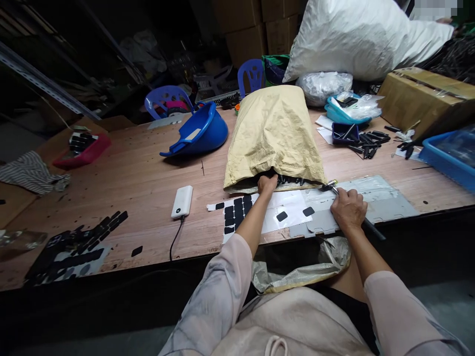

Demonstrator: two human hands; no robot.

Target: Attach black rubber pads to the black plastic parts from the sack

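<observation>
A yellow woven sack [276, 128] lies on the table with its mouth toward me, and black pieces [293, 180] show inside. My left hand [267, 184] is at the mouth, its fingers mostly hidden in the dark opening. My right hand [349, 207] is closed round a small hammer [373, 230], the head beside the sack's right corner. Below the sack, a white sheet [272, 215] carries rows of black rounded stickers [238, 210]. Two loose stickers [282, 216] lie farther right. A grey board [386, 200] lies under my right hand.
A white power bank [182, 201] with a cable lies to the left, near more black strips [107, 230]. Behind it stands a blue basin [208, 127]. On the right are black parts [371, 141], a cardboard box [426, 99] and a blue tray [449, 158]. An open sack [304, 274] hangs at my lap.
</observation>
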